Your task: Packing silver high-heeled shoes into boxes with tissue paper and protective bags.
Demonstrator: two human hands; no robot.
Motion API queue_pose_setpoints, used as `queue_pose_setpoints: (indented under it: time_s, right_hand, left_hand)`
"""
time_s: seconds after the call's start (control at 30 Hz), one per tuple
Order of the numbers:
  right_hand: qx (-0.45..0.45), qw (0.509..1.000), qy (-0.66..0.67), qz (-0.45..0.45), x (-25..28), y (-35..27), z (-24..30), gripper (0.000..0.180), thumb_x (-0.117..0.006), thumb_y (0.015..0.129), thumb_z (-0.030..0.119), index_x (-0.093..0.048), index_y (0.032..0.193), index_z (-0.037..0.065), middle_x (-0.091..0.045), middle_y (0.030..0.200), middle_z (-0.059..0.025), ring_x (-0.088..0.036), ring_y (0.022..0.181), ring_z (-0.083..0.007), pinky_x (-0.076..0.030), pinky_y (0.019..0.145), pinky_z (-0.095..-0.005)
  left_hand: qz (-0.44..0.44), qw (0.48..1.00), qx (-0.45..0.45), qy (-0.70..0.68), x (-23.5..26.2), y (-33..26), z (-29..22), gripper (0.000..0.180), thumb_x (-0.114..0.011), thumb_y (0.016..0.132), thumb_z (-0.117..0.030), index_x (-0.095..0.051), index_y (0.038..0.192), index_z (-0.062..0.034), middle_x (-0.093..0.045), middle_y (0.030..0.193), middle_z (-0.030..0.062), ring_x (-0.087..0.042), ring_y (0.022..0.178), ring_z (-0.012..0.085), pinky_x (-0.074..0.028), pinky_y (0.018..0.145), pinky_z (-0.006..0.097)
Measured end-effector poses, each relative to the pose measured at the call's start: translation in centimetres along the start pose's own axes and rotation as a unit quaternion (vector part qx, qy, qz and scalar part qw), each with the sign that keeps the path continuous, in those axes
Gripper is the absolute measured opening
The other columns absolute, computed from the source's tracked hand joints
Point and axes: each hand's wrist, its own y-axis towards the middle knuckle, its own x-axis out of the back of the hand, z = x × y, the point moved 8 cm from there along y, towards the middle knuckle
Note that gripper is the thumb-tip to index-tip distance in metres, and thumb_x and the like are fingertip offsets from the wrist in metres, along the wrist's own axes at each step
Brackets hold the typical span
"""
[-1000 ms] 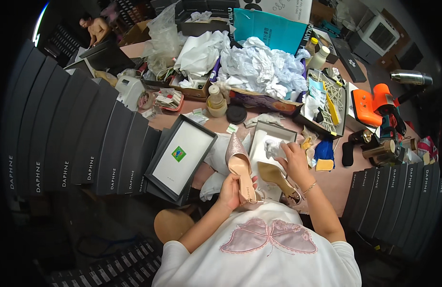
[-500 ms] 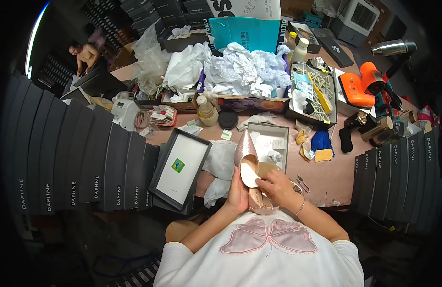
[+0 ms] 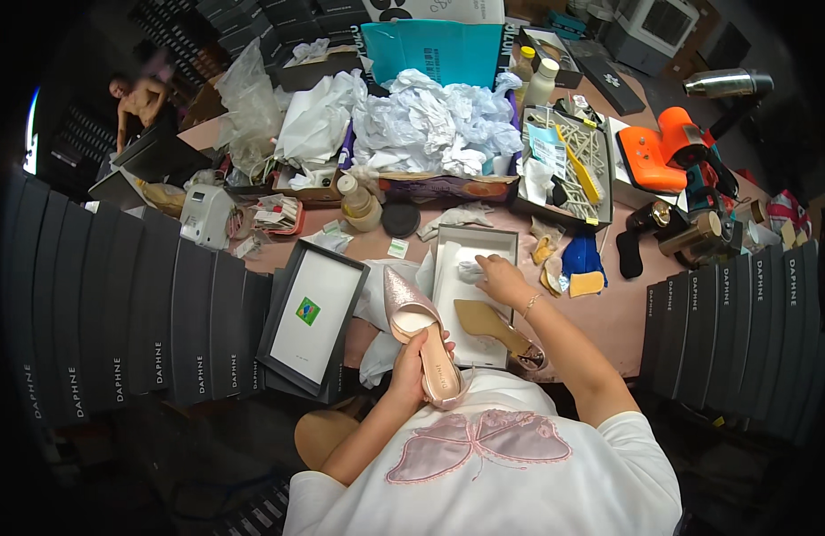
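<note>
Pinkish surface [image 3: 609,313], cluttered, w/ stacks of dark shoe boxes [image 3: 145,313] to both sides. Landmark: open shoe box [image 3: 470,246] w/ white lining, lying just in front of the person. Left hand [image 3: 412,362] is closed around a glittery pink pointed shoe [image 3: 421,335], held near the box's left edge, toe pointing away from the person, insole up. Right hand [image 3: 502,277] reaches into the box, fingers curled on a wad of white tissue paper [image 3: 469,268] in its far half; can't tell how firm the grip is. Second shoe [image 3: 497,326], tan sole up, lies tilted across the box's near right corner. Box lid [image 3: 310,317] w/ a small green sticker sits left of the box. Beyond the box: round black lid [image 3: 400,219], small bottle [image 3: 354,198], big heap of crumpled white paper [image 3: 430,121]. Right of the box: blue sponge-like piece [image 3: 580,255], tray of tools [image 3: 569,161], orange tool [image 3: 667,152] further right.
</note>
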Motion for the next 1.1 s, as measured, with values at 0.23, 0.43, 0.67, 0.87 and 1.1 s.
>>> queue_pose_setpoints:
  time_s: [0.23, 0.43, 0.67, 0.87, 1.1]
  right_hand:
    - [0.050, 0.991, -0.110, 0.049, -4.0, 2.4, -0.1, 0.040, -0.074, 0.068, 0.023, -0.059, 0.102, 0.007, -0.061, 0.094, -0.0094, -0.059, 0.092, -0.0283, -0.048, 0.075, -0.0414]
    - [-0.011, 0.954, 0.293, 0.067, 3.8, -2.0, 3.3, 0.057, -0.083, 0.064, 0.028, -0.057, 0.107, 0.002, -0.057, 0.091, -0.0120, -0.057, 0.082, -0.0295, -0.047, 0.071, -0.0355]
    - [0.091, 0.970, 0.227, 0.006, 7.7, -8.5, 11.4, 0.050, -0.074, 0.077, 0.020, -0.054, 0.119, 0.001, -0.056, 0.108, -0.0161, -0.056, 0.096, -0.0343, -0.047, 0.084, -0.0398]
    - [0.082, 0.979, 0.181, -0.037, 8.6, -9.8, 11.4, 0.039, -0.068, 0.074, 0.011, -0.058, 0.111, 0.005, -0.057, 0.101, -0.0146, -0.057, 0.097, -0.0325, -0.048, 0.081, -0.0393]
    - [0.156, 0.969, 0.115, -0.152, 7.4, -10.0, 14.0, 0.023, -0.068, 0.074, 0.020, -0.054, 0.088, 0.009, -0.052, 0.086, -0.0079, -0.056, 0.081, -0.0280, -0.047, 0.069, -0.0405]
  left_hand:
    - [0.004, 0.999, -0.004, -0.035, -1.5, 0.3, 0.2, 0.052, -0.048, 0.095, -0.043, -0.045, 0.125, -0.0007, -0.057, 0.107, 0.0116, -0.059, 0.091, 0.0231, -0.053, 0.083, 0.038]
    - [0.008, 1.000, 0.008, -0.016, -2.2, 0.2, 0.5, 0.064, -0.036, 0.095, -0.058, -0.045, 0.127, -0.0033, -0.057, 0.106, 0.0090, -0.059, 0.091, 0.0226, -0.053, 0.081, 0.038]
    - [0.104, 0.994, 0.018, 0.018, -4.7, 0.1, 1.2, 0.056, -0.039, 0.095, -0.057, -0.048, 0.123, -0.0098, -0.058, 0.107, 0.0075, -0.059, 0.093, 0.0198, -0.051, 0.082, 0.035]
    - [0.127, 0.988, 0.008, 0.082, -6.3, -2.4, 0.9, 0.062, -0.035, 0.093, -0.064, -0.047, 0.122, -0.0110, -0.057, 0.107, 0.0065, -0.058, 0.094, 0.0187, -0.052, 0.078, 0.036]
    - [0.134, 0.986, 0.030, 0.091, -3.9, -2.1, 1.8, 0.061, -0.030, 0.095, -0.061, -0.048, 0.118, -0.0073, -0.059, 0.101, 0.0094, -0.061, 0.089, 0.0185, -0.054, 0.073, 0.035]
